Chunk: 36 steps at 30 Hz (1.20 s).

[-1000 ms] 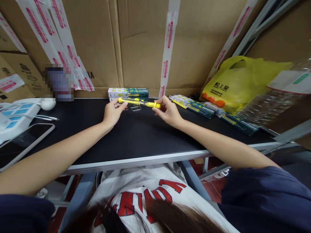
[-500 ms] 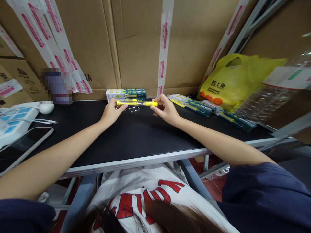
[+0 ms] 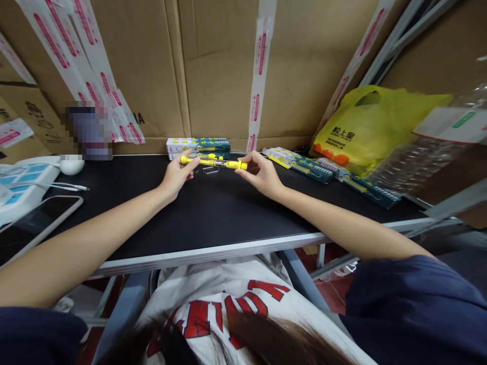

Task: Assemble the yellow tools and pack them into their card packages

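Level above the far part of the black table [image 3: 224, 213] lies a slim yellow tube-shaped tool [image 3: 215, 162] with a clear or metallic middle section; its exact kind I cannot make out. My left hand [image 3: 175, 175] pinches its left end between thumb and fingers. Thumb and fingers of my right hand [image 3: 264, 175] grip the wider yellow cap at the right end. Just beneath the tool, a bent thin metal wire piece [image 3: 211, 170] rests on the tabletop. Behind it are green-and-white printed boxes [image 3: 198, 144], partly covered by my left hand and the tool.
More printed boxes [image 3: 304, 166] lie at the back right, beside a yellow plastic bag [image 3: 365, 132] and a large clear bottle [image 3: 414, 152]. On the left are a phone [image 3: 38, 228], a white power strip [image 3: 26, 190] and cables. Taped cardboard [image 3: 216, 76] stands behind the table.
The tool's left end has risen slightly, so it slants down a little to the right. My left-hand fingers have shifted, and more of them shows below the tool.
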Available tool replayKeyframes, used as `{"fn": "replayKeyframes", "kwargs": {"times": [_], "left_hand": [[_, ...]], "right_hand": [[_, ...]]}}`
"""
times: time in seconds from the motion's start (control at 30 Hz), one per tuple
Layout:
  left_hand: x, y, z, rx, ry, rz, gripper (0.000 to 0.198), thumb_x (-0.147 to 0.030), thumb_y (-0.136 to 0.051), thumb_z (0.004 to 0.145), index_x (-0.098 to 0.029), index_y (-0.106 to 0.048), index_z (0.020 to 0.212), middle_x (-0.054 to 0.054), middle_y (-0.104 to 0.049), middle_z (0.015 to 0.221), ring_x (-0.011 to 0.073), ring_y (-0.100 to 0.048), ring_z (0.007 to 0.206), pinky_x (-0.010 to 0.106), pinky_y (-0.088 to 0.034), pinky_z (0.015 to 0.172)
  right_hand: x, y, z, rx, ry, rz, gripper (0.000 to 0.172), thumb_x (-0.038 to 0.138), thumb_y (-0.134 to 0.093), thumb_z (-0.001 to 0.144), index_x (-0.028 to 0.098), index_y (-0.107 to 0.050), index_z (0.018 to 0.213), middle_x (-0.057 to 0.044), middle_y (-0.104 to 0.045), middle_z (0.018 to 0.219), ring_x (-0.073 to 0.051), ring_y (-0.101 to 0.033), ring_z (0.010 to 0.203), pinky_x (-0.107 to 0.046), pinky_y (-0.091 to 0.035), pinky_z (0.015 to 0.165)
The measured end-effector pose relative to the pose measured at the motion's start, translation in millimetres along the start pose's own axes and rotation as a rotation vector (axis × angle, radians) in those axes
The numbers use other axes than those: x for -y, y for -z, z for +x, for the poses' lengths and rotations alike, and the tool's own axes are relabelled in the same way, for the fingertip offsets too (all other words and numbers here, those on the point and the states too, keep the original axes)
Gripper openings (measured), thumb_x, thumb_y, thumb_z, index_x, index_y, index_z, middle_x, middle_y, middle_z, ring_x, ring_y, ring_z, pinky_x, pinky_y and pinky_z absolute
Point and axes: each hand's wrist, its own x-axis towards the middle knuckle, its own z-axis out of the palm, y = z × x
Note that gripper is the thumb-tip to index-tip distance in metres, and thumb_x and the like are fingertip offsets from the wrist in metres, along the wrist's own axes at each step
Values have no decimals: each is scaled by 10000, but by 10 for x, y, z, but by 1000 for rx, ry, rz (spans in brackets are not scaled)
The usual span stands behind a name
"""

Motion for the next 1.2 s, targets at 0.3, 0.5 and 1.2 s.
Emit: {"fn": "replayKeyframes", "kwargs": {"times": [0.3, 0.5, 1.2], "left_hand": [[17, -5, -9, -18, -48, 73, 371, -265, -775, 790, -175, -667, 1133, -27, -578, 708, 64, -510, 570, 181, -469, 559], [-15, -44, -57, -36, -25, 67, 337, -228, -747, 813, -169, -645, 1129, -35, -564, 706, 61, -500, 571, 185, -471, 575], [-4, -38, -42, -24, -42, 42, 344, -241, -742, 793, -182, -633, 1114, -30, -561, 725, 74, -503, 587, 206, -456, 592]], "right_hand": [[0, 31, 8, -44, 57, -77, 276, 443, -700, 857, 211, -559, 904, -60, -545, 983, -168, -570, 796, -292, -565, 574], [-57, -7, -2, -11, 22, 9, 317, 476, -677, 871, 223, -492, 914, -63, -596, 984, -172, -605, 756, -363, -611, 636], [-18, 61, 33, -31, 85, -68, 309, 495, -690, 858, 220, -553, 885, -69, -538, 947, -204, -576, 820, -339, -543, 632]]}}
